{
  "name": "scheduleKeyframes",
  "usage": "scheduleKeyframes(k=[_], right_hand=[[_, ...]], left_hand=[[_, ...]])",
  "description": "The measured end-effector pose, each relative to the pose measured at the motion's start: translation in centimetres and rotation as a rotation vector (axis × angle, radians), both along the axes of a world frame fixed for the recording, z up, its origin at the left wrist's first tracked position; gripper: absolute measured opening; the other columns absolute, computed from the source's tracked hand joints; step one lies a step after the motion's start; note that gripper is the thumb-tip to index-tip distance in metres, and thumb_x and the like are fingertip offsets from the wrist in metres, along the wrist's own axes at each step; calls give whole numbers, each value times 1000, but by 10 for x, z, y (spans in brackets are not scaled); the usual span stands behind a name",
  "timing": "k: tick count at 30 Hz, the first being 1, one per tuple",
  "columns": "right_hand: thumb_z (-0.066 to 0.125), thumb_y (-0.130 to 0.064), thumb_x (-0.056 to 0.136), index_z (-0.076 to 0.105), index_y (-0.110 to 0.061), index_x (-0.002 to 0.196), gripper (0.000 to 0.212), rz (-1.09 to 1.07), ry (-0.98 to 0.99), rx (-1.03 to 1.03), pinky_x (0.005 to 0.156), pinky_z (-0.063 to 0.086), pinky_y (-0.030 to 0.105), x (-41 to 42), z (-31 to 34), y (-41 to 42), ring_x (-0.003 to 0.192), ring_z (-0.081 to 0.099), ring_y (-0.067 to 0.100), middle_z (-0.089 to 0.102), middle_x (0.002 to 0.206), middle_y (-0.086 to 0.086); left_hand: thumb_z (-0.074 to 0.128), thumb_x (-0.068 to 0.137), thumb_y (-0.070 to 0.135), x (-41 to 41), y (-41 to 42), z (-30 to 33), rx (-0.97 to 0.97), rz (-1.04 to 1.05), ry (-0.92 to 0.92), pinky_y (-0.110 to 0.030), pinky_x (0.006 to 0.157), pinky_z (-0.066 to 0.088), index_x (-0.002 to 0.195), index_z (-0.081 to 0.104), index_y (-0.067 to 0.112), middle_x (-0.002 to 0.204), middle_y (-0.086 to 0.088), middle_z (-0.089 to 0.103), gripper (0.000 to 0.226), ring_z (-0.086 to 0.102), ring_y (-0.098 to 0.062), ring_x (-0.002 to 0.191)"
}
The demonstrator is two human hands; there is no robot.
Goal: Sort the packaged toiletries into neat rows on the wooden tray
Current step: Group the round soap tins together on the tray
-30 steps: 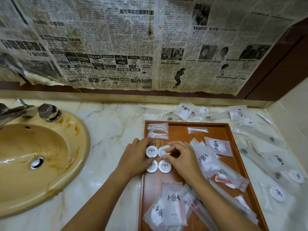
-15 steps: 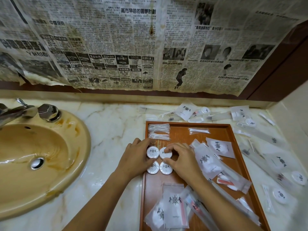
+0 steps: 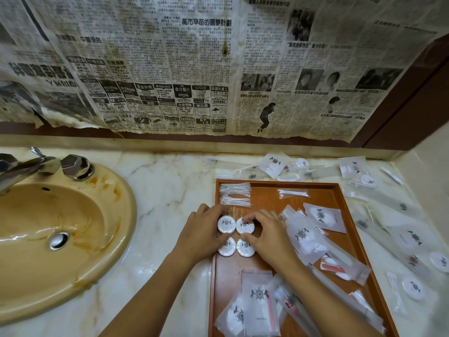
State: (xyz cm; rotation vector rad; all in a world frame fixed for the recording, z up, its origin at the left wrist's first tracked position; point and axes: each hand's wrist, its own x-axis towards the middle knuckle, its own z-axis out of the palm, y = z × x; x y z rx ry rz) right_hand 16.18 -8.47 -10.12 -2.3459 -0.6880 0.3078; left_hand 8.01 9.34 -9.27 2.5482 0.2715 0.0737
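A wooden tray point(image 3: 272, 195) lies on the marble counter. On its left side several round white wrapped soaps point(image 3: 226, 224) sit in a two-by-two block. My left hand point(image 3: 201, 233) rests against the block's left side, fingers curved round the two left soaps. My right hand point(image 3: 266, 235) pinches the upper right soap point(image 3: 245, 226) between thumb and fingers. Floss picks in clear bags point(image 3: 235, 194) lie at the tray's far left corner. Loose sachets point(image 3: 303, 237) and packets point(image 3: 257, 302) are scattered over the tray's right and near parts.
A yellow basin point(image 3: 60, 229) with a chrome tap point(image 3: 29, 166) fills the left. More packets and round soaps point(image 3: 413, 288) litter the counter right of the tray and behind it point(image 3: 274, 164). Old newspaper covers the wall.
Both hands stay at the soap block and have nudged it slightly; the soaps sit a little tighter together. The camera view has shifted a bit.
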Motion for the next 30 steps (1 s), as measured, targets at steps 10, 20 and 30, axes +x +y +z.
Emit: scheduleKeyframes(k=[10, 20, 30], right_hand=[[78, -46, 74, 59, -41, 107, 39, 5, 28, -21, 100, 36, 35, -3, 0, 2, 109, 43, 1, 50, 110, -26], [69, -33, 84, 60, -42, 101, 22, -201, 38, 139, 98, 45, 44, -2, 22, -44, 107, 52, 1, 56, 106, -26], [68, -26, 85, 56, -44, 106, 30, -265, 49, 15, 97, 45, 46, -42, 28, -103, 114, 45, 8, 51, 112, -23]], left_hand=[[64, 83, 49, -2, -1, -3, -37, 4, 27, -31, 94, 41, 136, 43, 33, 120, 15, 58, 60, 44, -10, 113], [63, 87, 26, 3, -17, 14, 36, 31, -83, -32, 89, 43, 131, 48, 25, 127, 6, 52, 47, 42, -18, 113], [59, 90, 20, -36, -66, 18, -146, 49, -61, -26, 88, 44, 114, 63, 27, 112, 8, 59, 25, 49, -10, 108]])
